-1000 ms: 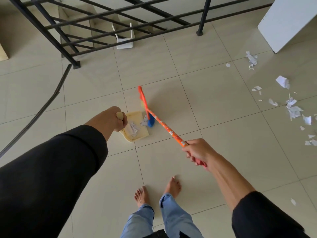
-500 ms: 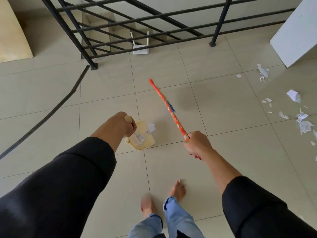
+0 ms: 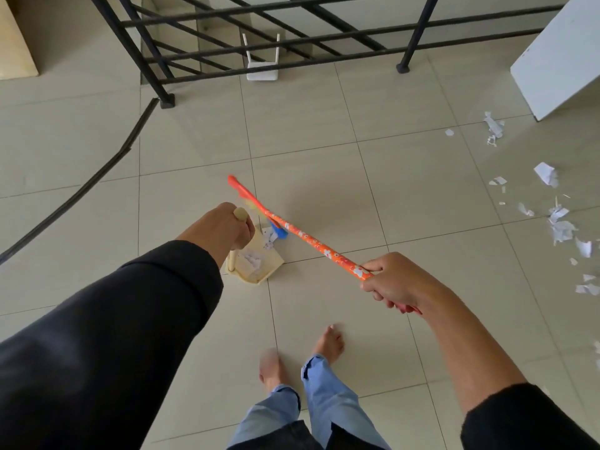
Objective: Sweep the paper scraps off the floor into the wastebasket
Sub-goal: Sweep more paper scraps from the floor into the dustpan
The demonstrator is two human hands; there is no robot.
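Note:
My left hand (image 3: 224,227) grips the upright handle of a cream dustpan (image 3: 264,271) that rests on the tiled floor and holds a few paper scraps (image 3: 251,257). My right hand (image 3: 394,280) grips the orange flowered stick of a broom (image 3: 311,240). The broom's orange and blue head (image 3: 277,229) lies at the dustpan's mouth, against a scrap there. Several more white scraps (image 3: 560,227) lie scattered on the floor at the right. No wastebasket is in view.
A black metal railing (image 3: 292,43) runs across the back, with a white router (image 3: 262,71) under it. A black cable (image 3: 97,177) crosses the floor at the left. A white panel (image 3: 561,56) stands at the back right. My bare feet (image 3: 328,344) are below the dustpan.
The broom head has swung back from the far tile to the dustpan's mouth. My right hand has moved right and nearer to me. The dustpan has stayed put.

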